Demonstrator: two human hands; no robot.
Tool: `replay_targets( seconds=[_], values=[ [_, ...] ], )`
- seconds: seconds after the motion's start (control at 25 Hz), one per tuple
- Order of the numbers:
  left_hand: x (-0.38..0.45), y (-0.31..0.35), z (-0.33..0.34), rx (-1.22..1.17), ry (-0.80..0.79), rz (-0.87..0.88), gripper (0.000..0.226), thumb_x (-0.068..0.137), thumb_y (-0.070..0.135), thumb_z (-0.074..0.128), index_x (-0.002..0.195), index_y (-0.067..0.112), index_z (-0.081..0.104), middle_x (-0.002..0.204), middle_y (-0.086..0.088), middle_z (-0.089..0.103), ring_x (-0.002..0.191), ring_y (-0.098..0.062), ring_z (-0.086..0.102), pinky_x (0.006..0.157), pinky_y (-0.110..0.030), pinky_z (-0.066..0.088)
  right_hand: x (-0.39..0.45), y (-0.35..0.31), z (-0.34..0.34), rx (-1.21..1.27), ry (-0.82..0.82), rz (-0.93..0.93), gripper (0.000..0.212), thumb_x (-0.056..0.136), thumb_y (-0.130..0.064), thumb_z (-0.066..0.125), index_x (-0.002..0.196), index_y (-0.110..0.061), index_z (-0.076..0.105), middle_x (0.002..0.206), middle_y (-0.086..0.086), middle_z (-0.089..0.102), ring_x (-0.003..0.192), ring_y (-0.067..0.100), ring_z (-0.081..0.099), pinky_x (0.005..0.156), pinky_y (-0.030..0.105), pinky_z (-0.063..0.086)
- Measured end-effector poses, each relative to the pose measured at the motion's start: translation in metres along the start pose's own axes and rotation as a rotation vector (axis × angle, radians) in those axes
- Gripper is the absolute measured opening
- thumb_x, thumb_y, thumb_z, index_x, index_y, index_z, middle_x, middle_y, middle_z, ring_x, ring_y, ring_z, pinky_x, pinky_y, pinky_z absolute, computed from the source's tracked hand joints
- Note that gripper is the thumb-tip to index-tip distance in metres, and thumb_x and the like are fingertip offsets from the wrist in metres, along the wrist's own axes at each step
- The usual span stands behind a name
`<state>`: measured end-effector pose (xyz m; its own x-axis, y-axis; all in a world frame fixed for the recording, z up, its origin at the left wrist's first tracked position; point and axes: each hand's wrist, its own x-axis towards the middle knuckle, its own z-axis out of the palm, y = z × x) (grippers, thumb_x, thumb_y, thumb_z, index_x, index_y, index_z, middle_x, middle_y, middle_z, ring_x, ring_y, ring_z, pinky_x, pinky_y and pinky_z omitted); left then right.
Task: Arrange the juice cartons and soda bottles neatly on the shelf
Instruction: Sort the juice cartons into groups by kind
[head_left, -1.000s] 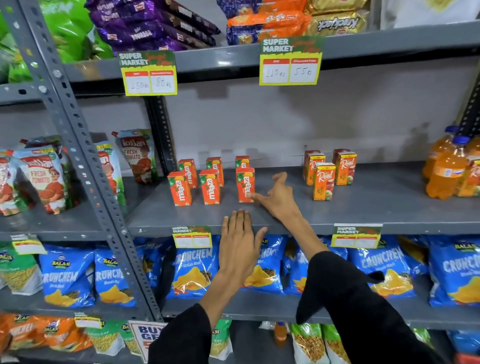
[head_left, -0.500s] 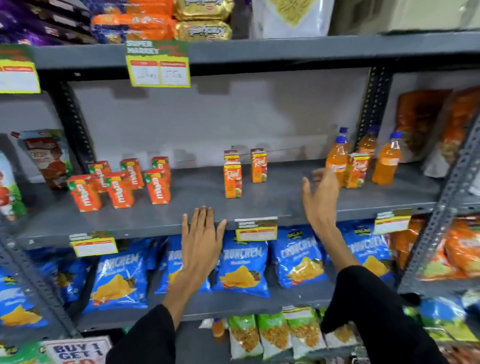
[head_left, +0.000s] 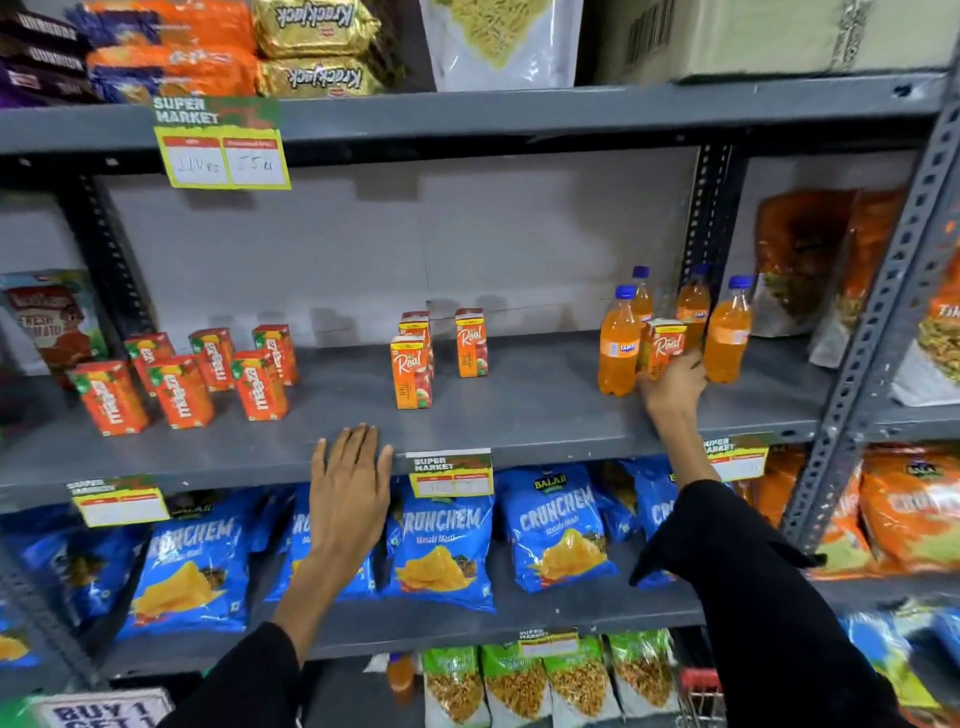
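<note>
On the grey middle shelf (head_left: 519, 415) several orange Maaza cartons (head_left: 260, 384) stand in two rows at the left. Three Real juice cartons (head_left: 411, 373) stand in the middle. At the right, several orange soda bottles (head_left: 618, 348) with blue caps stand in a cluster, and one more Real carton (head_left: 662, 345) stands among them. My right hand (head_left: 672, 389) is closed around the bottom of that carton. My left hand (head_left: 350, 483) rests flat on the shelf's front edge, fingers spread, holding nothing.
Blue Crunchem chip bags (head_left: 441, 545) fill the shelf below. Biscuit packs (head_left: 311, 47) and a box sit on the shelf above. A perforated upright post (head_left: 878, 332) bounds the bay at the right, with orange snack bags (head_left: 810, 260) beyond. Price tags (head_left: 223, 143) hang on shelf edges.
My view has swung to the right. My right hand moved from the Maaza cartons across the shelf to the bottles and closed on the Real carton there. My left hand stayed on the shelf edge.
</note>
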<state>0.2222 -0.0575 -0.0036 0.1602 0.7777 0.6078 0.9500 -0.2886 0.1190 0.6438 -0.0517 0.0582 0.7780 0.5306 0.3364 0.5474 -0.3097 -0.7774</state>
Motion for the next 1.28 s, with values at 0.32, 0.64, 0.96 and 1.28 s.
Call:
replay_targets(
  seconds=[0.32,0.64,0.96,1.28],
  values=[
    [0.001,0.003,0.001,-0.003,0.013,-0.012,0.06,0.106,0.041,0.02,0.132,0.005,0.06,0.135,-0.013,0.063,0.132,-0.03,0.053,0.118,-0.05,0.028,-0.013,0.003,-0.008,0.214,0.134,0.02,0.04,0.08,-0.018,0.08,0.114,-0.006,0.062,0.115,0.017,0.069,0.107,0.037,0.067,0.088,0.041,0.052],
    [0.0,0.005,0.002,-0.053,0.05,-0.03,0.056,0.106,0.038,0.025,0.13,0.003,0.061,0.134,-0.014,0.064,0.13,-0.031,0.054,0.118,-0.051,0.028,-0.114,-0.033,-0.013,0.365,0.162,-0.164,0.043,0.073,-0.026,0.081,0.108,-0.011,0.061,0.103,0.004,0.063,0.09,0.014,0.059,0.079,0.028,0.048],
    [0.001,-0.001,-0.001,-0.031,-0.001,0.001,0.063,0.106,0.042,0.016,0.133,0.006,0.061,0.136,-0.012,0.064,0.132,-0.029,0.054,0.117,-0.049,0.031,-0.145,-0.105,0.057,0.237,-0.204,-0.259,0.049,0.068,-0.032,0.089,0.099,-0.01,0.058,0.099,0.005,0.068,0.082,0.014,0.063,0.067,0.023,0.046],
    [0.0,-0.003,-0.004,-0.04,0.005,0.013,0.057,0.106,0.04,0.023,0.132,0.007,0.061,0.135,-0.011,0.065,0.131,-0.028,0.055,0.115,-0.048,0.035,-0.143,-0.135,0.087,0.184,-0.317,-0.195,0.066,0.067,-0.03,0.091,0.114,-0.004,0.051,0.114,0.014,0.065,0.102,0.031,0.068,0.081,0.041,0.058]
  ],
)
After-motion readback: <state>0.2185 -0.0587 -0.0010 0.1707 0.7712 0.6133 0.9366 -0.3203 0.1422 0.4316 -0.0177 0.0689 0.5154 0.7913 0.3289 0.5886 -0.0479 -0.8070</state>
